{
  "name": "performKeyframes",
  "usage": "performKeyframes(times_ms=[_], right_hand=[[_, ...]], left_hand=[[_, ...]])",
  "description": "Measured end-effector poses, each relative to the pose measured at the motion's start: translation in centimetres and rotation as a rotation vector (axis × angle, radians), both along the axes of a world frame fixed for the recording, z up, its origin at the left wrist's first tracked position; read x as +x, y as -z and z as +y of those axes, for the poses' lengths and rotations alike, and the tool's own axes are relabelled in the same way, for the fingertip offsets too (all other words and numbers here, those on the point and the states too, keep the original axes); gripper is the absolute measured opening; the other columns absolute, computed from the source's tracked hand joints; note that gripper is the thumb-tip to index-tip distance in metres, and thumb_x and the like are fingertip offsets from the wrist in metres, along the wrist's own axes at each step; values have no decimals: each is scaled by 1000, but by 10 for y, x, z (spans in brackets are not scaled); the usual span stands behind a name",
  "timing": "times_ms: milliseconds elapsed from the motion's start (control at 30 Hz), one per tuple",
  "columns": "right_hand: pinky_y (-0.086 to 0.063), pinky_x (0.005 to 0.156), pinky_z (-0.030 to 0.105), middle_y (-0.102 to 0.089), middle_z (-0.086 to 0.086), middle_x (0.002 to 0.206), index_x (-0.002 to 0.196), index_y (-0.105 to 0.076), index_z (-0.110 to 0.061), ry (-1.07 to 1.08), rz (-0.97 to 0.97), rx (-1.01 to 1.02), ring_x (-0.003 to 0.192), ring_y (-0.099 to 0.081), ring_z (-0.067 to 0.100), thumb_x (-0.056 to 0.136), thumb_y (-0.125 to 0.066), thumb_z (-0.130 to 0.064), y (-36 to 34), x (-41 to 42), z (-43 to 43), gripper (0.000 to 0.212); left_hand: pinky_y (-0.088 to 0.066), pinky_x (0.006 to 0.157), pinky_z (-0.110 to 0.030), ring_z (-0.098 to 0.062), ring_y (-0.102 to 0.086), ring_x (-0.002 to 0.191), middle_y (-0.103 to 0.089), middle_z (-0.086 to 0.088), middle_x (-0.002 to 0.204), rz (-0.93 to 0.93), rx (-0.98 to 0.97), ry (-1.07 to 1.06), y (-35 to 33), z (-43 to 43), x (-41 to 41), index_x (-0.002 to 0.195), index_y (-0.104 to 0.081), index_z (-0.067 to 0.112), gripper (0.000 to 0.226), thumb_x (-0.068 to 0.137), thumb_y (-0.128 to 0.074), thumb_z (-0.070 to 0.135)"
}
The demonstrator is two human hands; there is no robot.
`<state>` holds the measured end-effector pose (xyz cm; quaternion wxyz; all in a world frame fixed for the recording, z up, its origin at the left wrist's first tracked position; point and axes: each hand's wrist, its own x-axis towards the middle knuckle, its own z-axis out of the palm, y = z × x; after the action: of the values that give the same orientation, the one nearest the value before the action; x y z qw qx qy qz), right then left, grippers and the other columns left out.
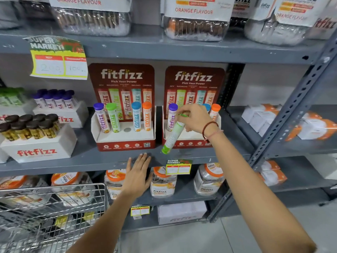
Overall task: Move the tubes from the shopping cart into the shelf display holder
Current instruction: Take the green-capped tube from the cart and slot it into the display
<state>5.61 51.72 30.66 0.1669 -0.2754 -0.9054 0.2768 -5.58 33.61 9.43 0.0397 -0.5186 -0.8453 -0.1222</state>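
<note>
The right hand (196, 117) gripped a slim white-and-green plastic tube (172, 137) by its base, long axis tilted, green cap lowermost (inverted), before the right-hand red cardboard display holder (189, 143); the left hand (137, 175) lay flat, empty, on the grey metal shelf (91, 159).

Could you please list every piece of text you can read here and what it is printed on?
"fitfizz", "Pick Your Power": left display holder and right display holder.
"ORANGE FLAVOUR": top-shelf jars.
"SUPER MARKET": price tag; handwritten numbers too faint.
"fitfizz": white box.
Green tube in right hand: print unreadable.
</note>
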Motion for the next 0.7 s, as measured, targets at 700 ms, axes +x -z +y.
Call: performKeyframes(times_ms=[700], right_hand=[[-44,69,28,-68,15,103,100,-68,-3,109,-36,158,97,-63,27,84,-64,-31,-12,-10,58,33]], left_hand=[[-26,104,-52,-27,-44,127,-50,-12,136,29,20,126,14,50,14,132,-47,6,61,87,-33,43]])
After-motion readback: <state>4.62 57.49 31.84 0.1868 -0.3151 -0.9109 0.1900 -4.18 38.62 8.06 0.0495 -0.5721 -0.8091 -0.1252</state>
